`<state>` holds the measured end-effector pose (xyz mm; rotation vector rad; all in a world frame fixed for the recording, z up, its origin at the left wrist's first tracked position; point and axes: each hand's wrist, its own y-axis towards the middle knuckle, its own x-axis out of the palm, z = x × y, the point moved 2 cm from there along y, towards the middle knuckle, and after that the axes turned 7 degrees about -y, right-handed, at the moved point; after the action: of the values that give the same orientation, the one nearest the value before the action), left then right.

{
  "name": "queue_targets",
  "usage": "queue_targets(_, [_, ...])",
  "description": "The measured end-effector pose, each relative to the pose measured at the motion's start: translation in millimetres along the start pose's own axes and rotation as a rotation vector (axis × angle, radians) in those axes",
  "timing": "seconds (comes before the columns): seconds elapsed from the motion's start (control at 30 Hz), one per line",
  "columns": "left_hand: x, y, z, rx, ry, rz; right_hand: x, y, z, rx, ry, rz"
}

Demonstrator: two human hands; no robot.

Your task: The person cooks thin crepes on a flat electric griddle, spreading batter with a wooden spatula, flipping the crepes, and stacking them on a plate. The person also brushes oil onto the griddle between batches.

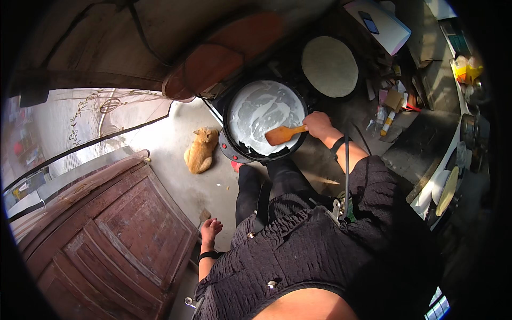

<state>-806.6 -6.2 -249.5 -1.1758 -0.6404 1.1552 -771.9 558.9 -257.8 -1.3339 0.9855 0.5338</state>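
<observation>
My right hand grips the handle of a wooden spatula. The spatula's flat blade lies over the near right part of a round electric griddle. White batter coats most of the plate in uneven streaks, with a ragged edge where dark metal shows at the near side. Down by my left hip, my left hand hangs with its fingers loosely curled and holds nothing that I can see.
An orange cat lies on the floor left of the griddle. Behind it on the right, a pale round flatbread rests on a dark round surface. A phone lies at the upper right. A worn wooden door panel stands at my left.
</observation>
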Motion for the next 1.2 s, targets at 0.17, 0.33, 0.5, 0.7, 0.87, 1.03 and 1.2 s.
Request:
queue_targets(0.17, [3, -5, 12, 0.011, 0.039, -0.012, 4, 16, 7, 0.013, -0.325, -0.126])
queue_targets(0.33, [6, 3, 26, 0.04, 0.078, -0.004, -31, 7, 42, 0.148, -0.348, 0.023])
queue_targets(0.5, [10, 21, 59, 0.152, 0.143, -0.158, -38, -29, 21, 0.25, -0.09, 0.134])
queue_targets(0.7, [47, 28, 132, 0.342, 0.379, -0.356, -6, -90, -60, 0.396, 0.304, 0.386])
queue_targets(0.87, [133, -4, 180, 0.394, 0.571, -0.788, 16, -99, -122, 0.599, 0.395, 0.327])
queue_targets(1.03, [221, -55, 182, 0.23, 0.494, -1.044, 9, -107, -163, 0.584, 0.698, 0.399])
queue_targets(1.2, [283, -61, 163, 0.084, 0.138, -0.977, -20, -121, -198, 0.668, 1.011, 0.636])
